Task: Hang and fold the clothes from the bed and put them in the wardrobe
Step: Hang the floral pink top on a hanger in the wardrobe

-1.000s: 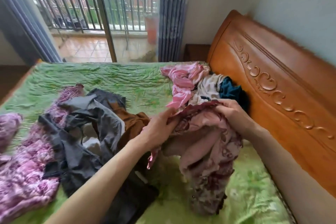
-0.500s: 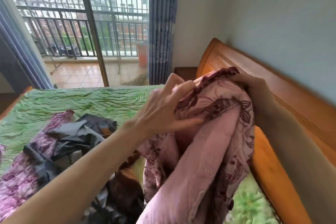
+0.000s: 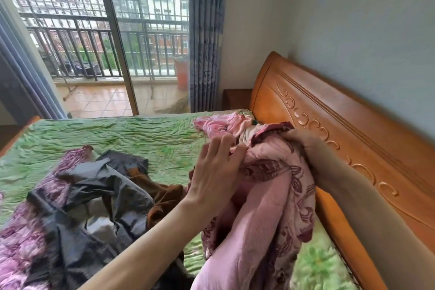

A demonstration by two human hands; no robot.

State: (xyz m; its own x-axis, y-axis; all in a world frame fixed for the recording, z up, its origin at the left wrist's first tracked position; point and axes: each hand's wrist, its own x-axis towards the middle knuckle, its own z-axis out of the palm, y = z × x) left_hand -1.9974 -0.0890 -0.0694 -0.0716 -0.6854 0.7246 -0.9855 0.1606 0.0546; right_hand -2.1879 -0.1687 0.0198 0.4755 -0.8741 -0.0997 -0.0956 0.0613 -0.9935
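A pink garment with a maroon flower pattern [image 3: 266, 207] hangs lifted over the bed [image 3: 141, 136], its lower part trailing down to the frame's bottom edge. My right hand [image 3: 303, 146] grips its top edge near the headboard. My left hand [image 3: 216, 169] lies against the cloth on the left with fingers nearly straight. A light pink piece [image 3: 219, 125] and a cream one lie behind my hands. On the left of the bed lie a grey garment [image 3: 94, 186], a brown one [image 3: 162, 198] and a purple patterned one [image 3: 26, 238].
The carved wooden headboard [image 3: 353, 148] runs along the right, against a grey wall. A small wooden nightstand [image 3: 236, 99] stands in the far corner. Beyond the bed are a glass balcony door [image 3: 113, 37] and blue curtains [image 3: 204, 35].
My hands raised the pink garment from the bed, then lowered it a little and moved it away from my face. My left hand's fingers have loosened against the cloth.
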